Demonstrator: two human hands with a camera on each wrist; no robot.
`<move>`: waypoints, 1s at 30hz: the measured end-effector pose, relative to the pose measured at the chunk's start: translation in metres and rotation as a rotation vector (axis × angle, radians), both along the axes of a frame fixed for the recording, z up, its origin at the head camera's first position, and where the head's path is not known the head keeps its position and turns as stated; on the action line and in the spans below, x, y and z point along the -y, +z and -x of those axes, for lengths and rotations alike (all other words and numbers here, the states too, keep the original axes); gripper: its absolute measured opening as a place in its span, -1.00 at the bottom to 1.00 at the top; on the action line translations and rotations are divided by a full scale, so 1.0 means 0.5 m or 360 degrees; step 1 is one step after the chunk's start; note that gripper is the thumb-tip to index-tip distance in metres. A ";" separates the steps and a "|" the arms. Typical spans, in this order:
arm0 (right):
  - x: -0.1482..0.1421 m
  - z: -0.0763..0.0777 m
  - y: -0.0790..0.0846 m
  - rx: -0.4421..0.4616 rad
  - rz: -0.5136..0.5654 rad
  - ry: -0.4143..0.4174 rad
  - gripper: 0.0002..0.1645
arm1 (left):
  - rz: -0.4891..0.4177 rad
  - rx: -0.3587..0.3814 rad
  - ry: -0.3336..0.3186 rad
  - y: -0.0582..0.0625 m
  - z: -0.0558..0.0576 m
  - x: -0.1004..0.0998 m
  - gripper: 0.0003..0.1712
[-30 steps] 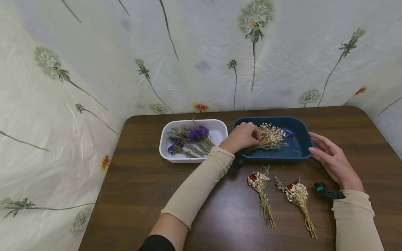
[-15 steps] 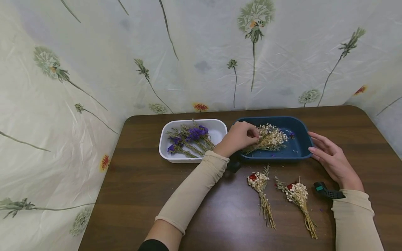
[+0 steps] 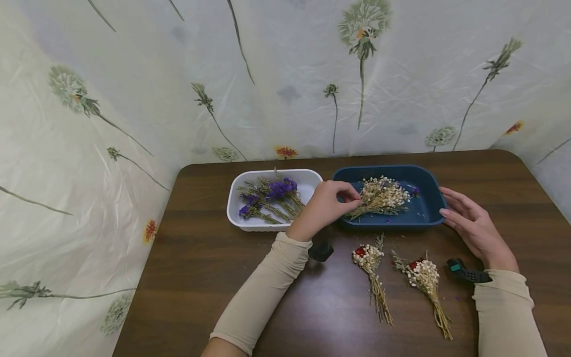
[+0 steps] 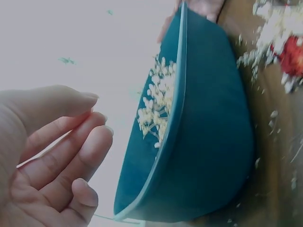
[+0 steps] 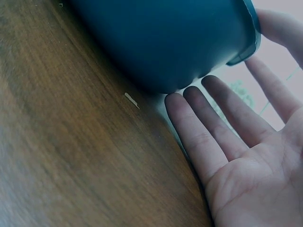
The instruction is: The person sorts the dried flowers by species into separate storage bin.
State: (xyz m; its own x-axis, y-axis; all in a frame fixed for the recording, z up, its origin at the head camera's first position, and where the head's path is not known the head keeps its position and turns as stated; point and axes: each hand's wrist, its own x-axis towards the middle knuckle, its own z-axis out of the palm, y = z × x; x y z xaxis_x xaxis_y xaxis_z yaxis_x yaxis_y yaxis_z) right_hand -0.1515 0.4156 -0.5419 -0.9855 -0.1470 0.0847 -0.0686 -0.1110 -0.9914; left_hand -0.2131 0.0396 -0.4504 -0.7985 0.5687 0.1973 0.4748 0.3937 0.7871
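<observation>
In the head view my left hand (image 3: 332,201) is over the left end of a dark blue tray (image 3: 421,218). Its thumb and forefinger nearly meet, and the left wrist view shows nothing between these fingertips (image 4: 87,101). A bunch of dried white flowers (image 3: 385,193) lies in the tray just right of that hand. My right hand (image 3: 477,228) touches the tray's right end, its fingers (image 5: 191,127) mostly straight against the outer wall. Nearer me on the table lie two small bouquets of white and red dried flowers, a left bouquet (image 3: 374,277) and a right bouquet (image 3: 428,287).
Left of the blue tray stands a white tray (image 3: 312,184) with several sprigs of purple dried flowers (image 3: 276,191). Small plant bits are scattered on the brown table (image 3: 178,277). A curtain with a dandelion print (image 3: 285,99) hangs behind the table.
My left hand has drawn back leftward and a little toward me, away from the white flowers. The right hand stays at the tray's end.
</observation>
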 end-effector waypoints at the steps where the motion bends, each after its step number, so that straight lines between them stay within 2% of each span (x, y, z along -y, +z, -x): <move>1: 0.000 0.000 0.000 0.0000 0.0003 0.0002 -0.31 | -0.0012 0.0001 -0.0006 0.001 -0.008 0.002 -0.92; 9: 0.000 0.000 0.000 0.0017 0.0012 -0.0006 -0.31 | -0.0072 -0.0023 -0.0040 -0.013 -0.074 0.005 -0.94; 14: 0.000 0.000 -0.001 0.0043 -0.0014 -0.0027 -0.31 | -0.0043 0.0000 -0.0090 -0.027 -0.110 0.006 -0.95; 16: 0.000 0.000 -0.002 0.0047 -0.0019 -0.0031 -0.31 | -0.0005 0.0038 -0.0081 -0.030 -0.122 0.006 -0.93; 20: 0.000 -0.001 -0.001 0.0039 -0.0009 -0.0024 -0.31 | 0.0088 0.0113 0.0002 -0.040 -0.146 0.006 -0.86; 23: 0.001 -0.001 0.000 0.0027 0.0000 -0.0022 -0.31 | 0.0169 0.0114 0.0052 -0.052 -0.163 0.002 -0.80; 26: 0.002 -0.001 0.002 0.0019 0.0007 -0.0022 -0.31 | 0.0251 0.0078 0.0066 -0.066 -0.181 -0.004 -0.76; 30: 0.002 0.000 0.002 0.0018 0.0016 -0.0020 -0.31 | 0.0403 -0.0054 0.0096 -0.084 -0.204 -0.012 -0.70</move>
